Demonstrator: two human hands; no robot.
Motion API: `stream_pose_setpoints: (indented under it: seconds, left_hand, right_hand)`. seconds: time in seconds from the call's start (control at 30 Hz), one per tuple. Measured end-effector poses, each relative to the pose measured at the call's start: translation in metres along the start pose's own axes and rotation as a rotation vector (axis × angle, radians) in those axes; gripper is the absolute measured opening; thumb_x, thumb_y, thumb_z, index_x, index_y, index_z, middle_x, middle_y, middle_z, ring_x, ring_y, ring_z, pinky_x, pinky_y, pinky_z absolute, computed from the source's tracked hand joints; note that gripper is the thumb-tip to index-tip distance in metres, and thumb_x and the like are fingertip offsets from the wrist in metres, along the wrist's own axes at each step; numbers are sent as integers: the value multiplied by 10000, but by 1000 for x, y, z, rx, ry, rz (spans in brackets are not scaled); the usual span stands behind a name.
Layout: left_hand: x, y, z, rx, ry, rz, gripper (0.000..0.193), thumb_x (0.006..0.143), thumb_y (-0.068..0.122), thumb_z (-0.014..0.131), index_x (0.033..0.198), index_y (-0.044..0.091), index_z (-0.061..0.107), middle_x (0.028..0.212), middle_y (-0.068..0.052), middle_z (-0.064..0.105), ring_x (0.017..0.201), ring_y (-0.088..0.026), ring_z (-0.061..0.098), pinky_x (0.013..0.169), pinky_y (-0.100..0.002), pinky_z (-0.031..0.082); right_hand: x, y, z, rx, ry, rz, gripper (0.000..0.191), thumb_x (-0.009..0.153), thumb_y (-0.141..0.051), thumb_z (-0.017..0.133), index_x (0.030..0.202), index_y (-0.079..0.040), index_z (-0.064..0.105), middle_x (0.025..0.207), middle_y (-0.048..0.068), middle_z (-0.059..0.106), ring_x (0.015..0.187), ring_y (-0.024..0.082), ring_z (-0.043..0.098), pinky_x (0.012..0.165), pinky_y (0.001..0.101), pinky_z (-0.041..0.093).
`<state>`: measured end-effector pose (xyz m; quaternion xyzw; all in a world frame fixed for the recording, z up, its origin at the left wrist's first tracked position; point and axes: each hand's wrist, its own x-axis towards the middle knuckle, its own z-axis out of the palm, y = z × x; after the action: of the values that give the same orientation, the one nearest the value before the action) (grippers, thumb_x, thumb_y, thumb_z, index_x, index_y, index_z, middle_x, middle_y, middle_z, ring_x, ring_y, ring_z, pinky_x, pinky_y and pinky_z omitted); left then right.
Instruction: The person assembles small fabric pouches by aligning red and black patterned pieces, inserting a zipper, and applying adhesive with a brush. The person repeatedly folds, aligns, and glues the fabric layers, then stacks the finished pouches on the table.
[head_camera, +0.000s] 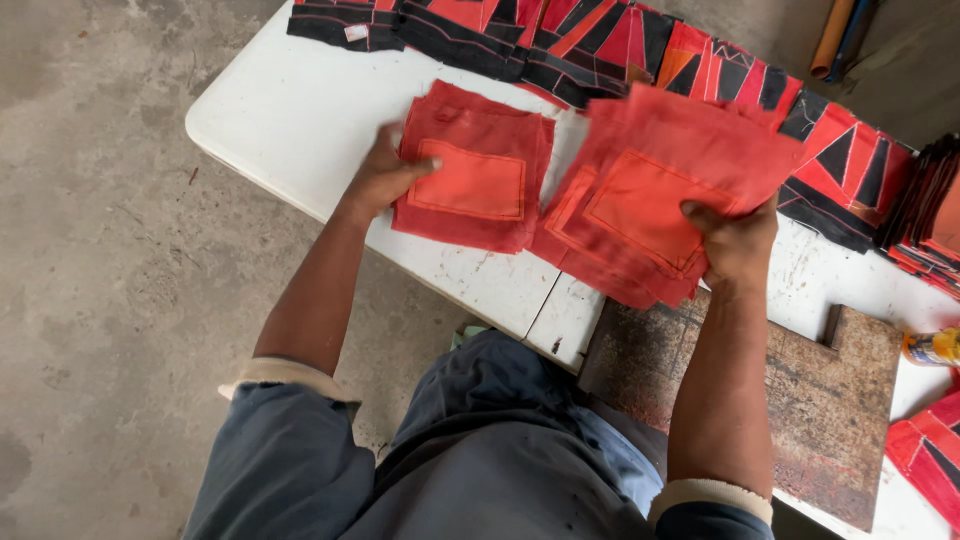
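My left hand (385, 176) rests on the left edge of a small stack of red fabric squares (472, 170) lying on the white table (290, 120); each square has a lighter orange patch stitched in its middle. My right hand (735, 243) grips the lower right corner of a thicker bundle of the same red squares (650, 200), held fanned and lifted slightly above the table, just right of the flat stack.
A row of red, black and orange patchwork pieces (600, 45) runs along the table's far edge. A dark stack of fabric (925, 205) lies at right. A rusty metal plate (800, 390) sits near my right arm, an orange bottle (935, 347) beyond it. Concrete floor lies left.
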<state>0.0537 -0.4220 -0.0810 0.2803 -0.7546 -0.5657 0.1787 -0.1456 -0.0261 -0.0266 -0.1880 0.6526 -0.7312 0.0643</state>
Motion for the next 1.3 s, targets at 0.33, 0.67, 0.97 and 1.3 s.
stream_pose_setpoints:
  seconds: [0.33, 0.67, 0.97, 1.3]
  left_hand:
    - [-13, -4, 116, 620, -303, 617, 221, 1002, 179, 642, 1170, 71, 734, 1245, -89, 655, 1198, -277, 627, 998, -452, 492]
    - [-3, 40, 112, 254, -271, 472, 634, 1034, 456, 601, 1482, 16, 509, 1482, -211, 542, 1394, -340, 508, 1152, -425, 408]
    - [-54, 122, 98, -997, -750, 191, 980, 981, 764, 457, 1667, 94, 254, 1664, -125, 363, 1504, -263, 418, 1267, -481, 359]
    - [-18, 78, -15, -565, -139, 60, 752, 846, 165, 815, 1453, -32, 417, 1311, -219, 662, 1141, -271, 706, 971, -416, 614]
  right_hand:
    - [30, 71, -70, -190, 169, -159, 533, 850, 143, 809, 1328, 31, 600, 1290, 110, 672, 1144, 218, 688, 1012, 362, 607]
    - [-16, -115, -122, 152, 103, 76, 429, 894, 97, 694, 1310, 63, 595, 1198, 155, 706, 1065, 267, 726, 996, 380, 618]
    - [-8, -155, 21, 187, -292, -246, 644, 886, 206, 763, 1475, 58, 548, 1331, 169, 654, 1236, 308, 674, 1154, 421, 572]
    - [48, -9, 161, 190, -308, 24, 919, 721, 95, 898, 1478, -60, 400, 1432, 176, 593, 1272, 286, 661, 1039, 419, 582]
